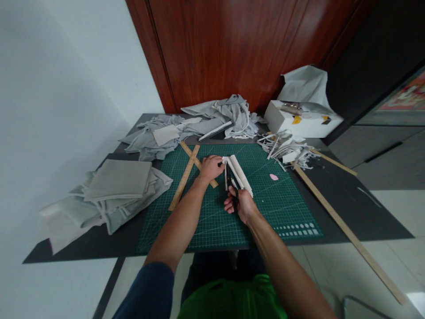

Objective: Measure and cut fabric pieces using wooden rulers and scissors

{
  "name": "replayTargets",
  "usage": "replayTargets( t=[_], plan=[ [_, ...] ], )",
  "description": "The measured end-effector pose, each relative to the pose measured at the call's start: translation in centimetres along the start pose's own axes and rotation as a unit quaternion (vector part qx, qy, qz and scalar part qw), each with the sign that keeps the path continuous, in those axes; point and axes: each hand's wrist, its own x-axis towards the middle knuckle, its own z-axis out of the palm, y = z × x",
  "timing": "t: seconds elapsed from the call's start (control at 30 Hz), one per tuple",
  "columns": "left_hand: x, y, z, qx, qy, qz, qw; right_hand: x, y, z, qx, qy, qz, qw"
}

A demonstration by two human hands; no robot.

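Over the green cutting mat point(206, 230), my right hand point(244, 206) grips a pair of black scissors point(229, 179), blades pointing away from me. The blades lie along a narrow pale fabric strip beside a folded off-white piece of fabric point(241, 173). My left hand point(211, 168) is closed at the far end of the strip, pinching the cloth there. A small dark bit shows by its fingertips; I cannot tell what it is. Two wooden rulers point(184, 177) lie crossed just left of that hand.
Folded grey fabric point(119, 179) is stacked at left, with crumpled grey cloth point(232, 115) along the back. Thin offcuts point(288, 148) heap up at right before a white box point(299, 119). A long wooden strip point(348, 235) overhangs the table's front edge. A pink scrap point(274, 177) lies on the mat.
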Motion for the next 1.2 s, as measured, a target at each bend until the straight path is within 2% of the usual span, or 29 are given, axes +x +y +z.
replayTargets(
  t=[0.4, 0.6, 0.8, 1.2],
  plan=[
    [-0.1, 0.2, -0.2, 0.008, 0.003, 0.004, 1.0, 1.0, -0.4, 0.4, -0.022, 0.019, -0.008, 1.0],
    [-0.1, 0.3, -0.4, 0.003, -0.002, 0.003, 1.0, 1.7, -0.8, 0.2, -0.013, -0.005, -0.004, 1.0],
    [-0.2, 0.5, -0.5, 0.0, -0.004, -0.008, 1.0, 2.0, -1.1, 0.4, -0.033, 0.017, -0.014, 0.999],
    [-0.2, 0.6, -0.6, 0.001, -0.01, -0.009, 1.0, 2.9, -1.7, 0.3, -0.045, -0.001, -0.016, 0.999]
  ],
)
